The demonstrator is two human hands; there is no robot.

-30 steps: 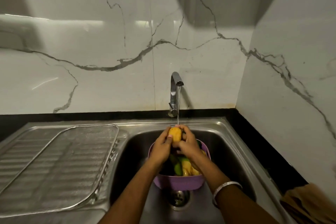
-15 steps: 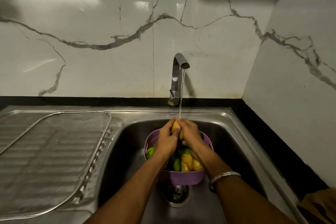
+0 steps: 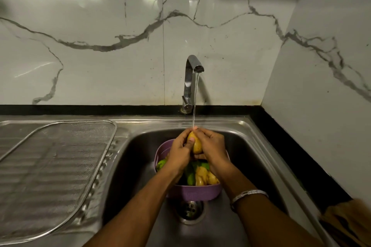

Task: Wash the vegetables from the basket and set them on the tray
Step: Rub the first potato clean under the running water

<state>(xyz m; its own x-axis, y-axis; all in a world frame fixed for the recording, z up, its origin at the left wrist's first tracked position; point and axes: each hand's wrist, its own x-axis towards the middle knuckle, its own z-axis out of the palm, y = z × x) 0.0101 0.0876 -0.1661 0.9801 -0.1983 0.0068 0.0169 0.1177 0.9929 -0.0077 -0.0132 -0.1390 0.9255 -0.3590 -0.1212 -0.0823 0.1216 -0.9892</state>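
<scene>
Grip: both hands wrap one yellow potato (image 3: 195, 144), left hand (image 3: 180, 153) with its thumb across the front, right hand (image 3: 212, 146) cupping the other side, just right of frame centre.
Change: a second ago more of the potato showed between the fingers; now it's turned lengthwise and half covered, so looks like she's rubbing it round.
Water: thin stream from the tap (image 3: 191, 78) lands right on top of it.
Basket: purple basket (image 3: 192, 192) sits in the sink (image 3: 261, 158) below, still loaded with green and yellow veg.
Tray: mesh tray (image 3: 52, 176) at the left of frame has nothing on it, so early days.
</scene>
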